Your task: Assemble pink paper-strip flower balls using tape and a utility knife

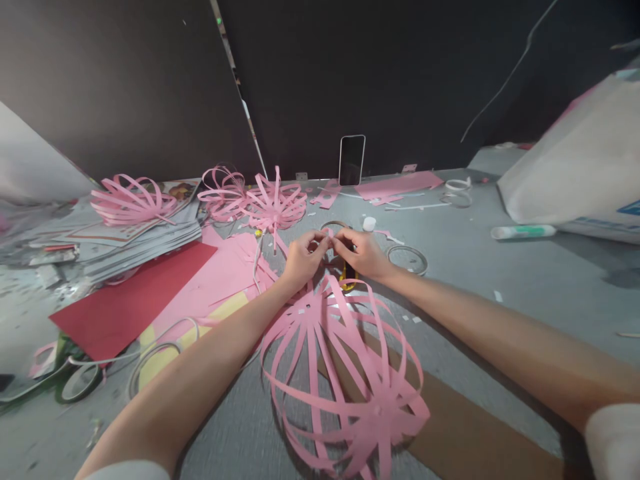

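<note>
In the middle of the table, my left hand (pixel 303 259) and my right hand (pixel 364 253) meet with thumbs and fingertips pinched together. Between them shows a small bit of pink paper (pixel 329 233), mostly hidden by the fingers; it may be the end of a strip. Just below my hands lies a pink paper-strip ball (pixel 383 407), partly formed, with strips fanning from a joined centre and others curving round. A yellow and black tool (pixel 349 277) is under my right hand, partly covered. A white round cap (pixel 369 223) sits beyond it.
Finished-looking pink strip balls (pixel 277 203) stand at the back left, one on a paper stack (pixel 133 233). Red paper (pixel 135 300) and green-handled scissors (pixel 80 380) lie left. A phone (pixel 352 160) leans on the dark wall. At right are a glue stick (pixel 523 232) and white bag (pixel 575 160).
</note>
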The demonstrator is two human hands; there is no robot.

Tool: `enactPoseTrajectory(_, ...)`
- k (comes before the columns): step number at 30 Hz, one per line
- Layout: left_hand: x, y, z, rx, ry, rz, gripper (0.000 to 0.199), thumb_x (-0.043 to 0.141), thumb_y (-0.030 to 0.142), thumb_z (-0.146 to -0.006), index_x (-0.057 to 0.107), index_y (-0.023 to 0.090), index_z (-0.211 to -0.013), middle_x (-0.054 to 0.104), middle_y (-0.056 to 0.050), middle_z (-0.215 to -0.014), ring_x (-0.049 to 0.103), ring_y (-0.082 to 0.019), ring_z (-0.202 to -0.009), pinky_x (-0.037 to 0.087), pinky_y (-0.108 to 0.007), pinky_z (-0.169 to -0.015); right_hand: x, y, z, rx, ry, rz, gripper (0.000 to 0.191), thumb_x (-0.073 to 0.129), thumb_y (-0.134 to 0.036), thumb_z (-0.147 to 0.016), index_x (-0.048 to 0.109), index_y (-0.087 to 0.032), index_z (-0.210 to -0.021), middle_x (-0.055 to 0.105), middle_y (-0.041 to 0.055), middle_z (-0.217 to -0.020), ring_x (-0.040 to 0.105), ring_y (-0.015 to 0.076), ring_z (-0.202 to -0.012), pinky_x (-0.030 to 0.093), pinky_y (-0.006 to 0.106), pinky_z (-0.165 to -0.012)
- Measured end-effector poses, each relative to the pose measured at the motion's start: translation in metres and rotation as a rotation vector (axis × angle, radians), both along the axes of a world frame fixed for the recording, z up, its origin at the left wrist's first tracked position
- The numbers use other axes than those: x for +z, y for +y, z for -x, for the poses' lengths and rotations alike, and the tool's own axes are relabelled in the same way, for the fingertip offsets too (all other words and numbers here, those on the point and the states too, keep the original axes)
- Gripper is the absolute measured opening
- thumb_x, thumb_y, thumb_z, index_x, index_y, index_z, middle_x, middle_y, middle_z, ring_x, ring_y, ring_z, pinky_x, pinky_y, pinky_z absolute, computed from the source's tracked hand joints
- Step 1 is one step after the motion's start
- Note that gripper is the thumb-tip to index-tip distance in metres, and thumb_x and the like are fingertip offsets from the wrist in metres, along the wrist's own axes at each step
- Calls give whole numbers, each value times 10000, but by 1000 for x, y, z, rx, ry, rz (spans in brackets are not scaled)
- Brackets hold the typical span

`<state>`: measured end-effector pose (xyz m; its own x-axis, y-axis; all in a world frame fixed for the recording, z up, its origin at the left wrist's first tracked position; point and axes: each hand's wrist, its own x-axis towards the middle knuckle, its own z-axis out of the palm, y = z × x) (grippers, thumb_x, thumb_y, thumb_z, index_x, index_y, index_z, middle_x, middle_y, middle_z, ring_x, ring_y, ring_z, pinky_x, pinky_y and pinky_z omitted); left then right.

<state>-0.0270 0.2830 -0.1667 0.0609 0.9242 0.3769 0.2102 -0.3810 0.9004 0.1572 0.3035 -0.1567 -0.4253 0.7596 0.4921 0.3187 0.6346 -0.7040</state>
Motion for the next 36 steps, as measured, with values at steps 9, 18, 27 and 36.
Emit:
enactPoseTrajectory(9, 0, 1, 0, -27, -42, 40, 269, 648, 438, -956, 671, 175, -901, 755, -73, -956, 639, -111, -609, 446, -213, -498, 1, 1, 1, 10, 10, -3, 314, 542, -432, -1022, 617, -197, -828, 646, 4, -722, 538, 147, -630, 406, 277, -628)
enactPoseTrajectory(18, 1, 0, 1, 0, -35, 27, 291, 639, 467, -963, 660, 190, -875, 697, -25, -803, 576, -98, -544, 426, -220, -494, 14, 3, 2, -62, 135, 91, 369, 589, -515, -985, 622, -196, -802, 589, 5, -712, 503, 144, -654, 398, 281, -608)
enactPoseTrajectory(27, 0, 1, 1, 17, -45, 60, 314, 658, 493, -947, 655, 188, -874, 678, -3, -715, 530, -89, -473, 394, -222, -475, 151, -35, -42, 651, -540, 671, 261, 781, -399, -895, 758, -193, -1054, 672, -22, -675, 519, 92, -522, 349, 245, -503)
enactPoseTrajectory(36, 0, 1, 0, 17, -77, 57, 350, 671, 523, -925, 652, 177, -872, 671, -3, -772, 518, -74, -476, 393, -211, -473, 171, -98, -35, 629, -751, 501, 340, 964, -448, -646, 743, -232, -789, 624, -53, -597, 544, 121, -509, 325, 273, -468)
